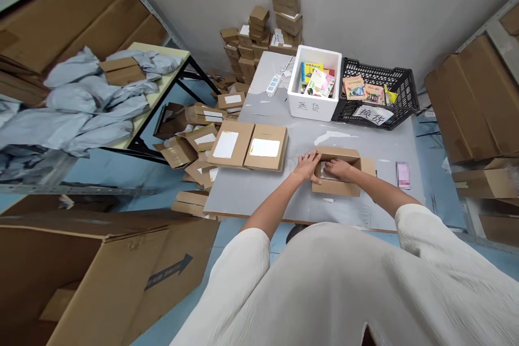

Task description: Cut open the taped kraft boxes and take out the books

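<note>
A small cardboard box lies open on the grey table, its flaps spread. My left hand rests on the box's left edge with its fingers apart. Inside the box is my right hand, near something pale and clear-looking at the left end; its fingertips are partly hidden, so I cannot tell whether they grip it. Two closed cardboard boxes with white labels sit side by side to the left.
At the table's back stand a white foam box and a black crate, both holding booklets. A power strip lies beside them. Boxes heap at the left; a pink item lies right.
</note>
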`<action>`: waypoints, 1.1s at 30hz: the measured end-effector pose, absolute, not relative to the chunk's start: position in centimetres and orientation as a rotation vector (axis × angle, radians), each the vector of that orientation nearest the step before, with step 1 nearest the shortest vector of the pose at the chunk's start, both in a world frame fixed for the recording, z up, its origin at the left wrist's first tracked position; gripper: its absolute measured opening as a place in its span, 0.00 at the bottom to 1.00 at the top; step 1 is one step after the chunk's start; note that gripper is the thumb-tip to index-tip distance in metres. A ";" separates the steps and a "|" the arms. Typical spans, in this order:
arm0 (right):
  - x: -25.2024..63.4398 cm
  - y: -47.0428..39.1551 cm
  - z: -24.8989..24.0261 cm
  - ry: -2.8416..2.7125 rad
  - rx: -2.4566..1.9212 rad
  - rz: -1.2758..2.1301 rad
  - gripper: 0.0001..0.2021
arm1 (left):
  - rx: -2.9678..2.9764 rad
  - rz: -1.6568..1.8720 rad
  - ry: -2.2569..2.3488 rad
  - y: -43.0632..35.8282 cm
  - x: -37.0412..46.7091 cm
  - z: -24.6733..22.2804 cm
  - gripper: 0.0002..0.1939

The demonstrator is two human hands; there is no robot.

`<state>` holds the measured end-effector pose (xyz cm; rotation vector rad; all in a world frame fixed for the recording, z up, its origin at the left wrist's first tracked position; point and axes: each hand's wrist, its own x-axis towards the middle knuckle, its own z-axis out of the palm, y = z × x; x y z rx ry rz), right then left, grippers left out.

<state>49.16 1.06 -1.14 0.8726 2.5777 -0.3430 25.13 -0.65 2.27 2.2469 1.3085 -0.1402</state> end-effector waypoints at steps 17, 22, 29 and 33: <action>49.6 1.0 -6.4 2.721 0.637 -0.397 0.12 | 2.244 -0.147 1.309 -1.5 24.8 1.5 0.80; 50.1 1.3 -6.9 2.651 0.711 -0.569 0.12 | 2.251 -0.150 1.315 -1.5 24.7 1.6 0.80; 50.0 2.1 -5.3 2.425 1.039 -0.881 0.10 | 2.256 -0.175 1.327 -1.5 24.8 1.6 0.80; 49.7 2.3 -2.8 2.276 1.169 -1.161 0.10 | 2.255 -0.196 1.325 -1.5 24.8 1.9 0.80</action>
